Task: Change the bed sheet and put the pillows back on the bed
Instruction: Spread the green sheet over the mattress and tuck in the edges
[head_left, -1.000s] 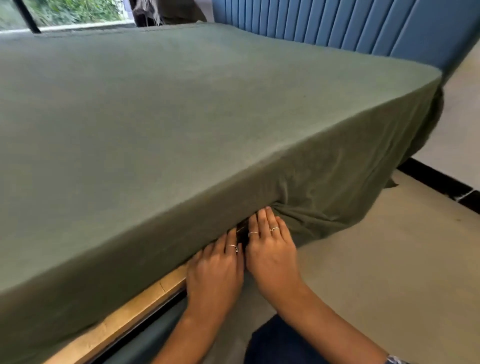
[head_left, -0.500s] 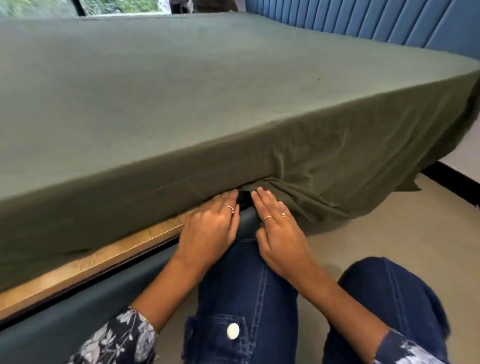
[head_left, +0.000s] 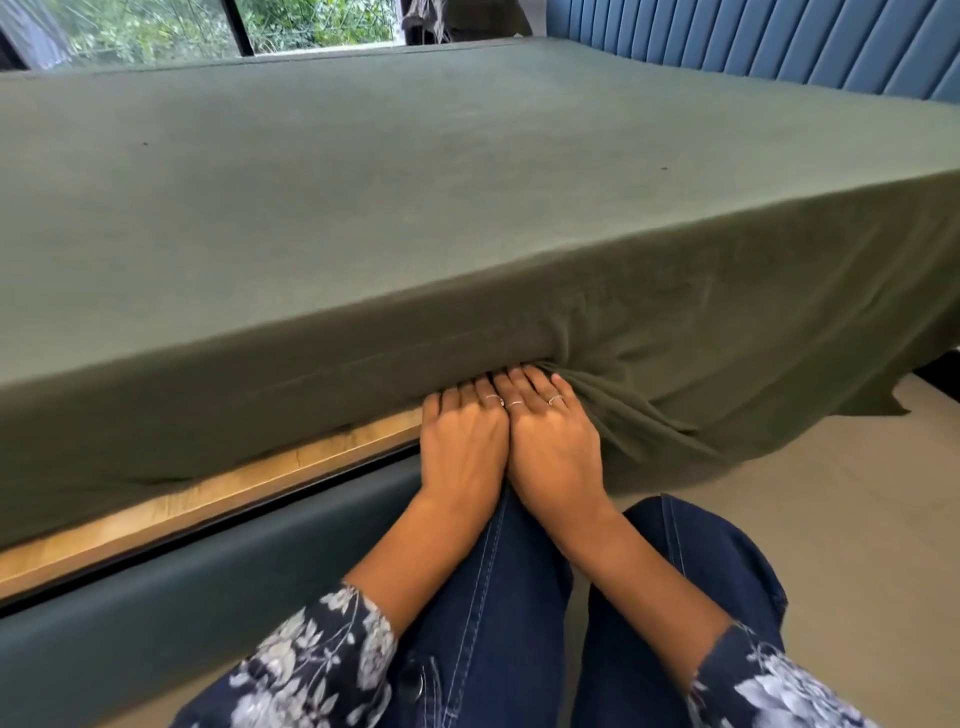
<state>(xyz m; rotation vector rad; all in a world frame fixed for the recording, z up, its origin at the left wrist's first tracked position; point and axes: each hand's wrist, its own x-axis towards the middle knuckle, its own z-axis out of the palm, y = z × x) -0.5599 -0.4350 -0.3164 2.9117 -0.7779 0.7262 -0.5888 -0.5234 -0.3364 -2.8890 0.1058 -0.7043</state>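
No legible writing or labels. Green bed sheet lies smooth over the mattress, side drape bunched. Left hand and right hand, side by side, fingers straight, press the sheet edge under the mattress above the wooden bed frame.

head cam; faces fwd/down; close over bed edge; single view

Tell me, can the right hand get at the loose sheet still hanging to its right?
Probably yes. The right hand lies flat with its fingers pushed under the mattress edge, right beside the untucked green sheet draping to the floor. Nothing lies between them; the left hand sits on the other side.
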